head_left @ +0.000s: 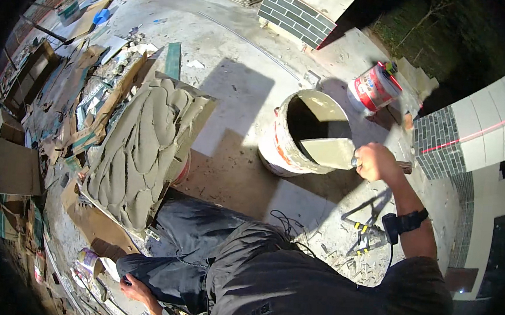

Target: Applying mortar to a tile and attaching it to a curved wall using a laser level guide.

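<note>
My right hand [375,162] is closed round the handle of a trowel. The trowel's flat, mortar-smeared blade [329,152] lies across the near right rim of a white bucket [272,150], partly over its mouth. Grey material coats the inside of this bucket, and its bottom is in dark shadow. To its left a rectangular slab carries a thick, unevenly spread layer of grey mortar [139,144]. The slab is propped above the floor, close to my legs. Low on the left, my left hand [136,291] rests against my trouser leg near the knee, its fingers partly hidden and holding nothing visible.
A red and white bucket [374,89] stands beyond the mortar bucket. Black tripod-like legs [365,227] with yellow parts lie by my right forearm. Scrap boards and debris [86,105] cover the left side. A brick-patterned block [294,20] stands at the back, a tiled wall [441,144] on the right.
</note>
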A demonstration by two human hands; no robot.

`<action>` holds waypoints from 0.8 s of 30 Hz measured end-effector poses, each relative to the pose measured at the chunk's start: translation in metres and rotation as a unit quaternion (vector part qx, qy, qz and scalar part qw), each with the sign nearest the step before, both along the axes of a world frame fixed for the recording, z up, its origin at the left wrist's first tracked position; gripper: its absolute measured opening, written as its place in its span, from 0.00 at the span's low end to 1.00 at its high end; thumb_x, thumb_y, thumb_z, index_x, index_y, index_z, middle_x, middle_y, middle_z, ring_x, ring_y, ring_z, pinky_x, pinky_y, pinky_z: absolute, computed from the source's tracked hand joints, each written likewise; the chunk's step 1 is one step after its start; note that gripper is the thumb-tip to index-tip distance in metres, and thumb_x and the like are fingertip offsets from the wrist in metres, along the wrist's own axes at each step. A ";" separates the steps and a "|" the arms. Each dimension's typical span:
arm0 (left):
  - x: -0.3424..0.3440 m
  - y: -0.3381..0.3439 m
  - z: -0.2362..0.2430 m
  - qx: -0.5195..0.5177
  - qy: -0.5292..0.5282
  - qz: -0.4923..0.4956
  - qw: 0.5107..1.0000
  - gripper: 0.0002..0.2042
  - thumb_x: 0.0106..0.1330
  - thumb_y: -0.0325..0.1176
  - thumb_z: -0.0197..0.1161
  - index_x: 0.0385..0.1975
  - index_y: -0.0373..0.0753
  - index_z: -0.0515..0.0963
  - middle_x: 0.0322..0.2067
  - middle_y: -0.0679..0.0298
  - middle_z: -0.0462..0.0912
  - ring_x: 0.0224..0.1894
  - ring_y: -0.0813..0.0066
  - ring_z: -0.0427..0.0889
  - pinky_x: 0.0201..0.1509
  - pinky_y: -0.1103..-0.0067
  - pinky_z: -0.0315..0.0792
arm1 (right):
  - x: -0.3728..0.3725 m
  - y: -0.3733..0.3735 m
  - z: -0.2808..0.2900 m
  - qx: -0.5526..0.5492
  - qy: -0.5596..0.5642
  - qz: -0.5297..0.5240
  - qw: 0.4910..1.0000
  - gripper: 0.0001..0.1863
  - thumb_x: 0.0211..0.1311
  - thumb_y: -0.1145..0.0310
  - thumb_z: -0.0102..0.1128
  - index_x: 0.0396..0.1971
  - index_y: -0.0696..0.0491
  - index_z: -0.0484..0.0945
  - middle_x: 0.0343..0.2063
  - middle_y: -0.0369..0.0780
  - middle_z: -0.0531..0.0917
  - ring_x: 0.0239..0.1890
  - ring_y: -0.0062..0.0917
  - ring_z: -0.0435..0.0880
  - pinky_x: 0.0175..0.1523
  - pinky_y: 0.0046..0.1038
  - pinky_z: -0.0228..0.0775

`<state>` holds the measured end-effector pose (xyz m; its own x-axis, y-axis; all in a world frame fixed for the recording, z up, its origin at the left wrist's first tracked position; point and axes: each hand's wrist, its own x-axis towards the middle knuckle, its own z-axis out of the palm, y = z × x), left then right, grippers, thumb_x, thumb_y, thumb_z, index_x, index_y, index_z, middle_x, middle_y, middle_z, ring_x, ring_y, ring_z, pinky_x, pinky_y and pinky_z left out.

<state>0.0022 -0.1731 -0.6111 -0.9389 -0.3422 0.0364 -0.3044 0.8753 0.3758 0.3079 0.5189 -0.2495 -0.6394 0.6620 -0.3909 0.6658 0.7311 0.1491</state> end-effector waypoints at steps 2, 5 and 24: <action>-0.002 -0.001 -0.001 0.001 -0.012 -0.009 1.000 0.24 0.70 0.48 0.60 0.54 0.33 0.78 0.47 0.42 0.80 0.51 0.43 0.78 0.57 0.56 0.70 | 0.008 -0.012 -0.009 0.058 0.005 0.076 0.995 0.08 0.46 0.69 0.64 0.26 0.56 0.83 0.25 0.52 0.83 0.32 0.51 0.83 0.40 0.48 0.76; -0.003 -0.007 -0.004 -0.018 -0.020 -0.017 0.999 0.25 0.70 0.51 0.60 0.55 0.34 0.78 0.48 0.42 0.79 0.51 0.42 0.78 0.56 0.56 0.70 | 0.021 -0.026 -0.037 0.142 -0.058 0.150 0.977 0.07 0.52 0.66 0.61 0.23 0.52 0.85 0.27 0.44 0.85 0.34 0.41 0.86 0.40 0.41 0.76; 0.001 -0.028 -0.019 0.020 -0.020 -0.009 1.000 0.24 0.71 0.49 0.60 0.53 0.32 0.78 0.46 0.42 0.78 0.49 0.45 0.77 0.56 0.58 0.70 | 0.177 0.035 -0.310 -0.038 0.334 -0.529 0.779 0.09 0.64 0.64 0.58 0.29 0.54 0.80 0.26 0.46 0.85 0.32 0.43 0.86 0.37 0.47 0.76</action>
<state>0.0032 -0.2010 -0.6306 -0.9451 -0.3263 -0.0147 -0.3050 0.8654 0.3975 0.4845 0.5542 -0.5594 0.1712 0.9479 -0.2687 0.8123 -0.2902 -0.5059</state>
